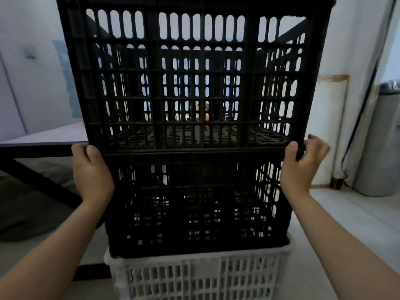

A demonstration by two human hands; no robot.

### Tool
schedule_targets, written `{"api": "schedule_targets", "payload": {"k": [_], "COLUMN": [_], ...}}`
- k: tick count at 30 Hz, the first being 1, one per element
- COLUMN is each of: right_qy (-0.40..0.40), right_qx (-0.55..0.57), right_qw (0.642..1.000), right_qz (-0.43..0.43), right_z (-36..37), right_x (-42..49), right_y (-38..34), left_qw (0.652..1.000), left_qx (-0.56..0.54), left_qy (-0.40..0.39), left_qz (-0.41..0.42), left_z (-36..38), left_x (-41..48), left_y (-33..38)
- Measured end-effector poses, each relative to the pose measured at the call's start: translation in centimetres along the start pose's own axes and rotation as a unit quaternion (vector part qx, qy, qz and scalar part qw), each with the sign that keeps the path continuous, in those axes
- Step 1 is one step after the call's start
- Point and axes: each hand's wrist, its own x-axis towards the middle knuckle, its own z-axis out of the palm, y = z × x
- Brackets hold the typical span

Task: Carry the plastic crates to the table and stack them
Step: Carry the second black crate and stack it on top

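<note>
Grip: left hand [92, 169], right hand [303, 167] at crate [154, 83]'s base.

To your left: white wall [32, 83], pale blue panel [65, 79] on it. Table [43, 137]: pale top, dark edge. Dark grey mat [32, 202] on floor below it. To your right: pale floor [346, 213]; white board [331, 126] against wall; dark cable [363, 105] beside it; grey cylindrical bin [376, 148] at frame edge. Light: dim, cool.
</note>
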Motion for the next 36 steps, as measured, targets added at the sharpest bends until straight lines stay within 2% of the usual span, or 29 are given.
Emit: {"api": "schedule_targets", "payload": {"k": [2,4,8,10,13,15,17,21,23,26,30,32,34,36], "right_qy": [-0.004,-0.042,-0.135,-0.149,-0.164,-0.178,-0.19,-0.207,-0.223,-0.243,-0.15,-0.206,-0.274,-0.284], "right_qx": [-0.021,-0.041,-0.074,-0.083,-0.098,-0.109,-0.114,-0.117,-0.119,-0.074,-0.062,-0.11,-0.184,-0.225], "right_qw": [1.0,0.998,0.986,0.982,0.976,0.972,0.969,0.964,0.959,0.95,0.962,0.942,0.917,0.914], "right_qz": [-0.015,0.005,0.069,0.08,0.101,0.108,0.108,0.118,0.128,0.181,0.218,0.24,0.224,0.184], "right_z": [-0.1,-0.6,-2.2,-2.8,-3.1,-3.3,-3.6,-4.1,-4.3,-4.9,-7.5,-8.1,-8.4,-8.4], "right_x": [0.2,0.2,0.0,-0.2,-0.4,-0.5,-0.3,-0.3,-0.3,-0.5,-6.8,-11.7,-15.5,-17.3], "right_y": [-0.1,-0.5,-1.1,-1.7,-2.1,-2.1,-1.9,-1.9,-2.1,-2.2,0.8,3.3,5.6,7.2], "left_qw": [0.998,0.993,0.98,0.967,0.953,0.94,0.93,0.903,0.885,0.887,0.889,0.896,0.901,0.904], "left_qx": [0.051,0.092,0.013,0.02,0.087,0.116,0.129,0.3,0.324,0.277,0.249,0.239,0.218,0.204], "left_qy": [-0.016,-0.073,-0.197,-0.254,-0.29,-0.319,-0.328,-0.297,-0.32,-0.348,-0.351,-0.345,-0.34,-0.34], "left_qz": [0.02,0.028,-0.009,-0.013,0.004,-0.041,-0.101,-0.078,-0.099,-0.119,-0.157,-0.144,-0.154,-0.162], "left_z": [-0.1,-1.1,-4.0,-5.1,-6.4,-6.6,-6.4,-6.7,-7.3,-8.0,-7.7,-7.5,-7.4,-7.4], "left_x": [0.4,1.0,0.8,-1.5,-6.3,-9.4,-12.1,-13.8,-12.9,-12.1,-12.7,-12.7,-12.5,-12.3], "left_y": [-0.2,-0.2,-0.8,-2.3,-7.2,-10.1,-11.4,-13.2,-14.4,-14.3,-13.2,-13.2,-13.4,-13.7]}}
